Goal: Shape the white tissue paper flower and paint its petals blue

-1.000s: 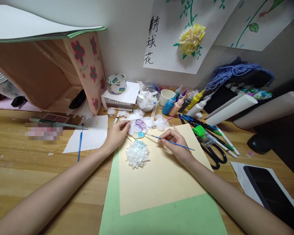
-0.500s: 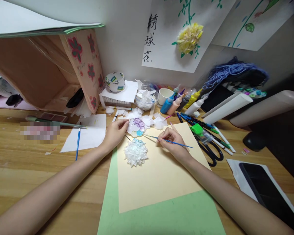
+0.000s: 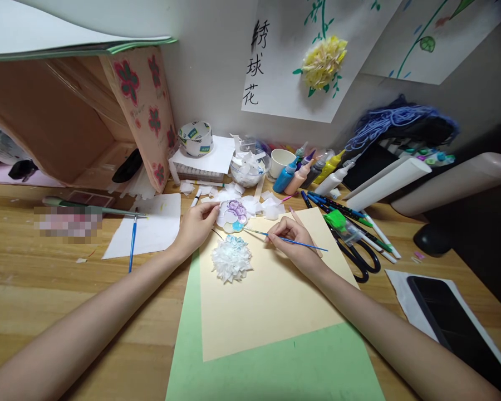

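My left hand (image 3: 197, 224) pinches the left edge of a small flower-shaped paint palette (image 3: 227, 207), whose wells hold purple and light blue paint. In my right hand (image 3: 290, 239) is a thin blue paintbrush (image 3: 304, 244), its tip at the blue well on the palette's lower right. Just below the palette lies a white paper flower (image 3: 231, 262) with pale blue tint on its top petals. It rests on a cream paper sheet (image 3: 267, 323), which lies over a green sheet (image 3: 275, 373).
Paint bottles (image 3: 285, 177), a white cup (image 3: 280, 162) and a bowl of paper scraps (image 3: 250, 167) stand along the wall. Black-handled scissors (image 3: 369, 259) and several pens lie right of the cream sheet. A phone (image 3: 451, 323) lies at right, another brush (image 3: 132, 245) at left.
Almost nothing differs. The brush and my right hand have shifted very slightly; the tip stays at the blue well, and my left hand keeps its hold on the palette.
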The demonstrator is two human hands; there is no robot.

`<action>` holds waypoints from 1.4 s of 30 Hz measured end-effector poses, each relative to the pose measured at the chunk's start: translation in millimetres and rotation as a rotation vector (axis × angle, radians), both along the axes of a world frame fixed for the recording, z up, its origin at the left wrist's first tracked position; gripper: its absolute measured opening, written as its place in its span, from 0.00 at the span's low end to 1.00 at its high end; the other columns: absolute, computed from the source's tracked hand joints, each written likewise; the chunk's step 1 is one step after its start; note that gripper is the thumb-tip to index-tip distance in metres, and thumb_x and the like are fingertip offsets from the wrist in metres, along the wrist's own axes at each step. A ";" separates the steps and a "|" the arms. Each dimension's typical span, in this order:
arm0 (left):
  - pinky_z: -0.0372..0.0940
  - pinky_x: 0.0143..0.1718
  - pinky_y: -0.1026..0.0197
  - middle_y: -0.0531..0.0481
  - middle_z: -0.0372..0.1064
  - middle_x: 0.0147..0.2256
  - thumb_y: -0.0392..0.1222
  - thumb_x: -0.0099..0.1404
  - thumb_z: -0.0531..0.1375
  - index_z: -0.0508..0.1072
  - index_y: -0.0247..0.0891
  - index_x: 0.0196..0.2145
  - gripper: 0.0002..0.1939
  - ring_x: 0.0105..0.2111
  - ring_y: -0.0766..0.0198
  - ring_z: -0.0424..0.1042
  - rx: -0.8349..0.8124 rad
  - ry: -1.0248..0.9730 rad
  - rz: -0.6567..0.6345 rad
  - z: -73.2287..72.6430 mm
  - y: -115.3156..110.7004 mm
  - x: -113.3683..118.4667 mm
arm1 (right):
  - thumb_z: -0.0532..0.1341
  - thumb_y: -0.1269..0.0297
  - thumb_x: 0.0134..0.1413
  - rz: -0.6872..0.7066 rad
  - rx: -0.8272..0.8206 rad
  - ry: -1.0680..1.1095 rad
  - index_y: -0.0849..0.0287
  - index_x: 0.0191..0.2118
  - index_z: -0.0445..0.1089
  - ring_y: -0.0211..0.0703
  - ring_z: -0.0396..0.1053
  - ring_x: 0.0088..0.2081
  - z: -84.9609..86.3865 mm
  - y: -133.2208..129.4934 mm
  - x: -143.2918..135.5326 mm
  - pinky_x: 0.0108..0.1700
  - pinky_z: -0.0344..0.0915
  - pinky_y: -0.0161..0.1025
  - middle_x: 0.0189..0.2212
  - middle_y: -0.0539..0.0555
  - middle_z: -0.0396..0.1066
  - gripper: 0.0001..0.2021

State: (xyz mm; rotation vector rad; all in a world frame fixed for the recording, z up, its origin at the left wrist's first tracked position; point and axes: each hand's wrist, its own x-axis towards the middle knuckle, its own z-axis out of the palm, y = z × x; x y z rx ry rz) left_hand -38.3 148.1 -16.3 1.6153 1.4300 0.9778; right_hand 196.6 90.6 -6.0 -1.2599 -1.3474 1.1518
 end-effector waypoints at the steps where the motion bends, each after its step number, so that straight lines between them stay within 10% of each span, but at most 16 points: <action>1: 0.66 0.43 0.57 0.42 0.77 0.41 0.51 0.64 0.56 0.77 0.34 0.46 0.21 0.40 0.55 0.74 0.000 0.000 0.000 -0.1 0.0 0.0 | 0.67 0.57 0.44 0.005 0.001 0.000 0.57 0.24 0.62 0.39 0.71 0.29 0.1 0.0 0.0 0.32 0.67 0.37 0.24 0.50 0.71 0.14; 42: 0.68 0.41 0.59 0.43 0.75 0.46 0.52 0.63 0.57 0.77 0.35 0.46 0.21 0.40 0.57 0.74 -0.005 -0.075 -0.014 -2.4 -0.8 -0.3 | 0.65 0.59 0.49 -0.038 0.042 -0.068 0.56 0.32 0.73 0.43 0.72 0.36 0.3 -3.1 0.5 0.39 0.70 0.40 0.32 0.54 0.74 0.07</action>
